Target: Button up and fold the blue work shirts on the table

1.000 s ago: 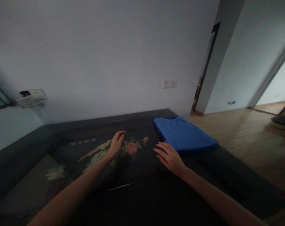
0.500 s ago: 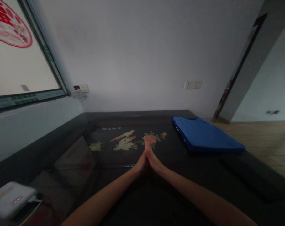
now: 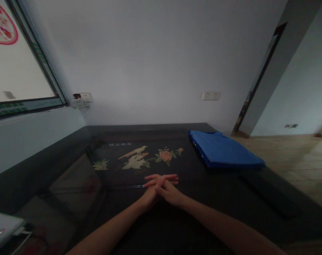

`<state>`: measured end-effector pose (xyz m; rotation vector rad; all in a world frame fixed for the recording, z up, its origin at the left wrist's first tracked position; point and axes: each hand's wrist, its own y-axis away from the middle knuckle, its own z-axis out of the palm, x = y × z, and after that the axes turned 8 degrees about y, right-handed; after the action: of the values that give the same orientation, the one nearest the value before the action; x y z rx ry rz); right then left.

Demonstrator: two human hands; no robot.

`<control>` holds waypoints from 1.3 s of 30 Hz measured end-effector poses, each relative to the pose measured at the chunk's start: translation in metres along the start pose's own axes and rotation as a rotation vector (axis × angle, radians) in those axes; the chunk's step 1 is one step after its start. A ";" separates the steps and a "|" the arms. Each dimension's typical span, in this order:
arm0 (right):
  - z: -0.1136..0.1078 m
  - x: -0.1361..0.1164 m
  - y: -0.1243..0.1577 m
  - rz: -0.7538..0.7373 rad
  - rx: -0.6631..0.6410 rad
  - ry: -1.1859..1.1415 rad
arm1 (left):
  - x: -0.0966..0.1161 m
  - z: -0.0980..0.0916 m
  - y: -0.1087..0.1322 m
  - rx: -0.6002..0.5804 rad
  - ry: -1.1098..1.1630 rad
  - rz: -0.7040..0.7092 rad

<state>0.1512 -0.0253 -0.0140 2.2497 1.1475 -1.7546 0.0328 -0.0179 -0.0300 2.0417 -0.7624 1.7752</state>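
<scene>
My left hand (image 3: 151,193) and my right hand (image 3: 171,192) meet in front of me, above the near part of a glossy black tabletop (image 3: 129,219). Their fingers cross each other and stretch out, pointing to opposite sides. Neither hand holds an object. Just beyond them, the tabletop bears a picture of a bird (image 3: 135,152) and a pink flower (image 3: 165,156). Where the palms touch is partly hidden by the fingers and thumbs.
A folded blue cloth (image 3: 226,148) lies on the right of the tabletop, with a dark flat strip (image 3: 267,193) nearer me. At the lower left sits a white device (image 3: 5,225) with a cable. The wall behind carries sockets (image 3: 212,95); a window frame (image 3: 41,60) is at left.
My hands were pressed palm to palm with fingers pointing forward. Now the fingers cross sideways and the hands are nearer to me. The view has shifted slightly right.
</scene>
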 end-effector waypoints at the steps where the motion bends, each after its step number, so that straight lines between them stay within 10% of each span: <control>1: 0.001 0.001 0.000 -0.019 0.010 0.011 | 0.000 -0.001 0.001 0.003 0.015 -0.002; 39: -0.003 0.011 0.003 -0.132 -0.052 0.169 | 0.029 -0.007 0.007 -0.044 -0.139 0.034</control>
<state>0.1561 -0.0202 -0.0231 2.3796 1.3857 -1.5803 0.0257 -0.0251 -0.0008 2.1526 -0.8731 1.6315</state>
